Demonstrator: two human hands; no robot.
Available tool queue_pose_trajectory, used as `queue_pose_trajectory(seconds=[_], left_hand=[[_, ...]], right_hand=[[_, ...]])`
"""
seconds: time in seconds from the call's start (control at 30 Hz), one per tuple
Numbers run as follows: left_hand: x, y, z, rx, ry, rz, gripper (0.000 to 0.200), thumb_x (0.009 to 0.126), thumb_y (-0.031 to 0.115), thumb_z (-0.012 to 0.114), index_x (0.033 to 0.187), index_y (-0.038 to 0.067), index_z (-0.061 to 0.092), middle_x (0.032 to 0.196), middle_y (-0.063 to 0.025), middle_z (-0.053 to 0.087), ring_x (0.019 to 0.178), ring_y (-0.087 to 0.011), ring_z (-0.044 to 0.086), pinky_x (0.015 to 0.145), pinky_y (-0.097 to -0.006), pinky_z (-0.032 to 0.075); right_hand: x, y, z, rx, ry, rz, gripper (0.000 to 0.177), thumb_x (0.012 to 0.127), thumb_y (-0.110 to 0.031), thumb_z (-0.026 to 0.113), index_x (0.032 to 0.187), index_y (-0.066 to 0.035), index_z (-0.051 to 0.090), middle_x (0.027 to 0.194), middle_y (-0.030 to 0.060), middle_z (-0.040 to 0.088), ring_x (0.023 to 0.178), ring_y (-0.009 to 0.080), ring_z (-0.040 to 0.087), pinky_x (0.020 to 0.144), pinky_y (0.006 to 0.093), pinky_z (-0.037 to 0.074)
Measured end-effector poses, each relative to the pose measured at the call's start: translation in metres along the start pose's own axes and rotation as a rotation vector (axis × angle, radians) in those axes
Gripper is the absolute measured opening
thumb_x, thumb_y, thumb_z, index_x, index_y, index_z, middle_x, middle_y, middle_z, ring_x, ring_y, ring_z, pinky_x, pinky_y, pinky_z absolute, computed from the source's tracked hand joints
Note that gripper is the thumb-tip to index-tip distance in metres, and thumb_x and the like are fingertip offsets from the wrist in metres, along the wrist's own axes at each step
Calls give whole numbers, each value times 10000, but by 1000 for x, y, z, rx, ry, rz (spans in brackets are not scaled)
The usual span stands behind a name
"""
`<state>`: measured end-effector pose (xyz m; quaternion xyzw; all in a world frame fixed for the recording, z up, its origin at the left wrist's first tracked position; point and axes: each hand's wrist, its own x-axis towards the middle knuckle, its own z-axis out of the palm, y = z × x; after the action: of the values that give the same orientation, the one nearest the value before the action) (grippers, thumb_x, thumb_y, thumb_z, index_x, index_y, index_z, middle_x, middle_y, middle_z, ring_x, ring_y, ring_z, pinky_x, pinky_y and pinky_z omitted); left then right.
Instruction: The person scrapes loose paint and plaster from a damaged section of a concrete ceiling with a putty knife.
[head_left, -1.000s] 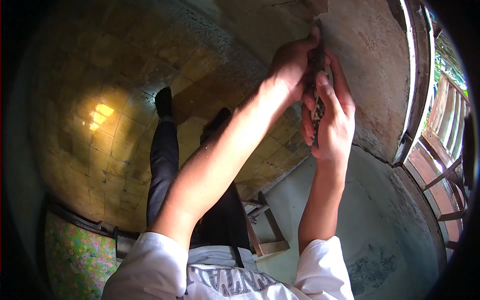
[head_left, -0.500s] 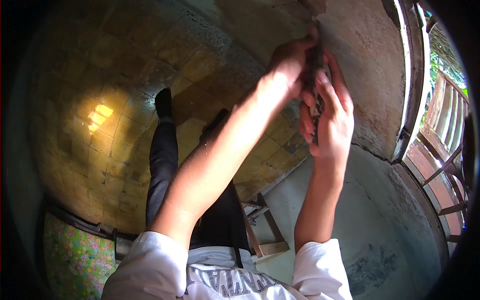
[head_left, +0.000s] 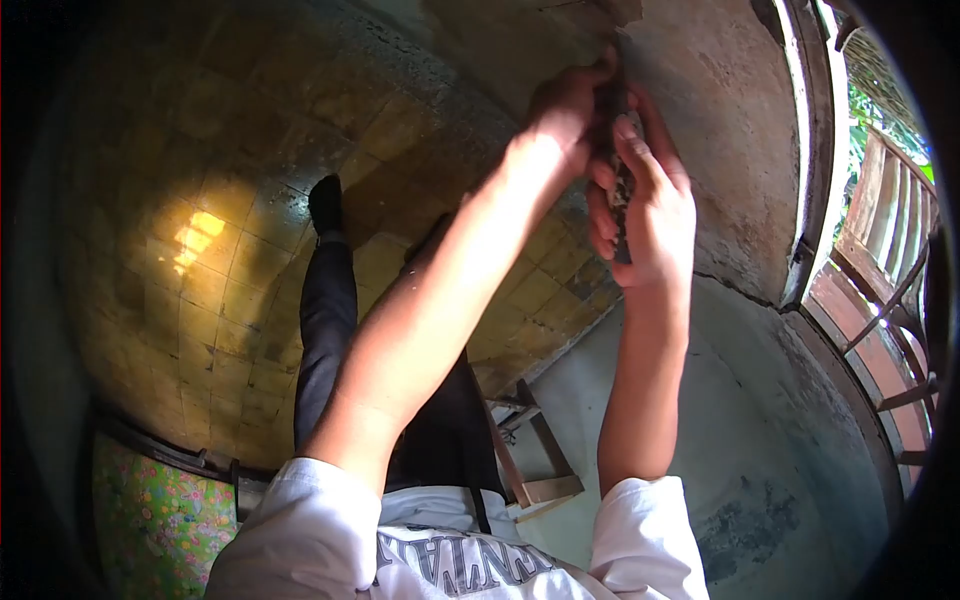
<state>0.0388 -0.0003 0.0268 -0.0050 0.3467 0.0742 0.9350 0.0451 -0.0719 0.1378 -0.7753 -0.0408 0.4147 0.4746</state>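
Observation:
Both my hands are raised in front of the wall (head_left: 730,140), holding a long dark object (head_left: 622,190) with pale speckles. Its kind I cannot tell. My right hand (head_left: 658,195) is wrapped round its lower part, with fingertips showing on the left side. Higher up, my left hand (head_left: 562,108) is closed at the upper part, its thumb pointing upward. The upper end lies in shadow close to the wall and is partly hidden by my fingers.
Yellow tiles (head_left: 205,330) cover the floor below, where my foot (head_left: 325,205) stands. A wooden stool (head_left: 550,490) is beside my leg. Flowered green cloth (head_left: 160,510) lies at lower left. On the right, an opening's frame (head_left: 815,160) borders wooden slatted furniture (head_left: 880,200) outside.
Both hands and the dark object have shifted slightly left and up in the view. The grip looks the same.

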Motion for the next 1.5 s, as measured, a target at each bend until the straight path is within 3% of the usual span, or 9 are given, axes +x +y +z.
queue_pose_trajectory(seconds=[0.4,0.6,0.73,0.83,0.97,1.13,1.2,1.3,1.5], left_hand=[[-4,7,-4,24,-63,-41,409,960,446,531,766,87,566,670,-17,573,514,-157,525,433,-302,427],[4,6,7,-118,24,17,456,964,487,498,769,80,562,670,-42,569,499,-178,517,402,-335,419],[3,8,-5,-11,-104,19,424,977,453,493,803,72,558,674,-35,561,542,-180,524,447,-337,433],[-2,7,14,-78,49,38,446,989,471,450,795,80,543,649,-35,535,510,-178,507,399,-343,404],[14,5,-6,12,-79,35,428,992,455,449,801,85,550,653,-33,539,499,-175,498,412,-339,414],[7,10,-8,152,-56,49,397,1010,415,386,832,102,555,637,-46,554,464,-180,485,422,-349,433],[23,9,-10,7,-44,82,362,1003,413,374,910,108,544,628,-56,560,410,-191,467,365,-379,407],[12,27,-26,219,-69,103,360,995,432,391,970,104,536,622,-60,558,390,-198,467,349,-372,402],[-23,2,4,313,2,-4,412,986,495,416,1000,101,540,579,-52,526,337,-184,431,305,-318,372]], right_hand=[[8,2,1,-16,-1,-8,488,982,-227,495,1443,-108,386,622,22,483,348,79,361,291,234,262],[7,-10,-2,56,-72,46,505,976,-230,493,1451,-115,366,631,19,480,359,79,356,298,232,257],[7,-9,-7,0,-69,36,504,969,-237,502,1446,-125,382,630,16,473,360,85,348,299,239,257],[6,-15,-8,-1,-72,40,498,966,-235,508,1440,-129,397,629,16,473,360,90,351,301,246,263],[12,-4,-9,-33,-60,5,463,948,-195,516,1398,-107,454,622,34,505,350,109,402,302,278,294],[20,-8,-12,25,-113,103,448,951,-215,518,1382,-104,468,666,58,520,392,128,433,329,299,323],[38,-7,-16,43,-140,173,437,948,-205,514,1370,-96,476,685,66,523,424,138,455,348,307,342],[35,-4,2,-169,-184,36,428,936,-186,516,1350,-85,487,701,71,523,461,148,478,373,318,366],[-3,5,-24,15,-174,-78,513,918,-120,516,1414,-68,396,695,47,503,381,123,426,305,279,322]])
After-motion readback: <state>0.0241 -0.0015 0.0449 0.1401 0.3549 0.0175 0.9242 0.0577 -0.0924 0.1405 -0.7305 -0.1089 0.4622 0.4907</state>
